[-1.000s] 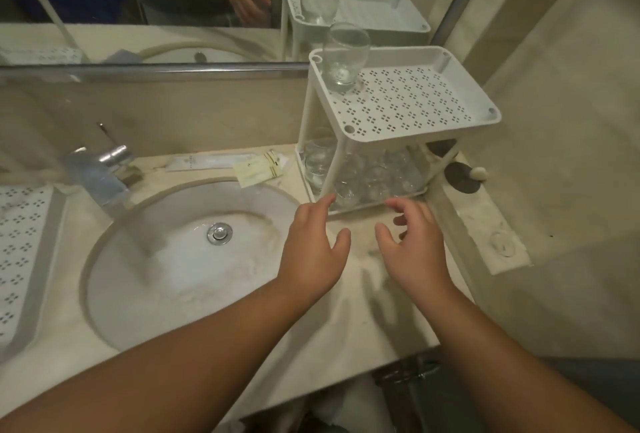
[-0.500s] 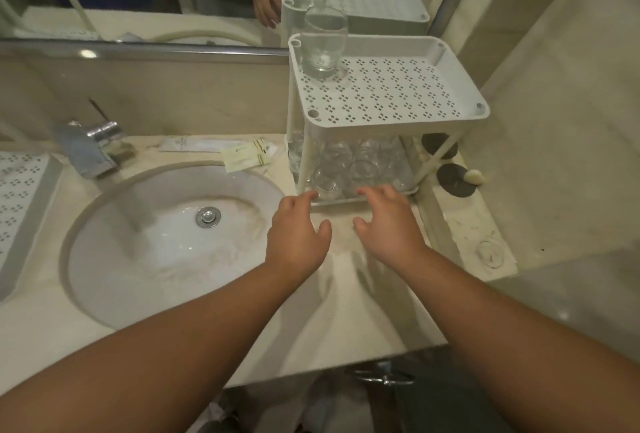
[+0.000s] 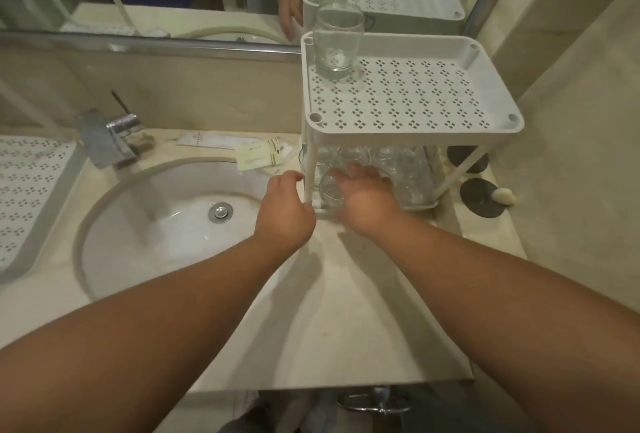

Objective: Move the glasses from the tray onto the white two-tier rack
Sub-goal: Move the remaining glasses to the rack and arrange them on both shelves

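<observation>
The white two-tier rack (image 3: 412, 128) stands on the counter at the right. One clear glass (image 3: 336, 43) is upright at the back-left corner of its top tier. Several glasses (image 3: 408, 173) crowd the lower tier. My right hand (image 3: 367, 197) reaches into the lower tier, thumb and palm round the front-left glass (image 3: 329, 193). My left hand (image 3: 285, 204) is loosely curled beside the rack's front-left post and holds nothing. At the far left lies the white perforated tray (image 3: 31, 190), with no glass visible on it.
A round sink (image 3: 166, 225) with a chrome faucet (image 3: 107, 138) lies between tray and rack. Paper packets (image 3: 259, 155) lie behind the sink. Two black coasters (image 3: 481, 197) and a small pale lump sit right of the rack. A mirror runs along the back wall.
Both hands moved forward to the rack. My right hand went into the lower tier and closed round a glass; my left hand came up beside the front-left post.
</observation>
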`<state>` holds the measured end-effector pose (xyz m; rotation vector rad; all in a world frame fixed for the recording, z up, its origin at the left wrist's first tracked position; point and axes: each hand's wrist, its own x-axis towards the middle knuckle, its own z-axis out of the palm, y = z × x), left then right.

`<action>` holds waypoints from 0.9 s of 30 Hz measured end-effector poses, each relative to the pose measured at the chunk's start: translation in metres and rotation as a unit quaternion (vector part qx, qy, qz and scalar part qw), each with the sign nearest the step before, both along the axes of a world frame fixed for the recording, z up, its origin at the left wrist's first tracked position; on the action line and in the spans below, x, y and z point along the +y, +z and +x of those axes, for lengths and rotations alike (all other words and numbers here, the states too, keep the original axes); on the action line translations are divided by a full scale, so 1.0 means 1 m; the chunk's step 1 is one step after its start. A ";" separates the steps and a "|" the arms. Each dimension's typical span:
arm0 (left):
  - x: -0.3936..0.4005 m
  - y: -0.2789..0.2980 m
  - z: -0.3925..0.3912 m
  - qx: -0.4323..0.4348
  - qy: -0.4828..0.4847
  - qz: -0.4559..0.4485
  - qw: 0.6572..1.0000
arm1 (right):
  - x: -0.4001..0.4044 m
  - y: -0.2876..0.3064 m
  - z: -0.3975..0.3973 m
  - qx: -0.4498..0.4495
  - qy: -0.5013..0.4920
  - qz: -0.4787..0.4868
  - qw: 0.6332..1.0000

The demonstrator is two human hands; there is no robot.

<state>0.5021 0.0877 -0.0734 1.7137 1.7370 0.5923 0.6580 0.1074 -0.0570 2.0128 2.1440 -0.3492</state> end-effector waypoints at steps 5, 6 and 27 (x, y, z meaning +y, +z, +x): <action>0.049 -0.005 -0.011 0.022 -0.056 0.012 0.998 | 0.019 -0.010 -0.010 -0.017 -0.028 -0.048 0.998; 0.057 -0.007 -0.012 0.036 -0.073 0.011 0.997 | 0.021 -0.012 -0.012 -0.016 -0.032 -0.057 0.998; 0.149 -0.031 -0.008 0.094 -0.318 -0.022 0.943 | 0.030 -0.027 -0.032 0.006 -0.107 -0.040 0.993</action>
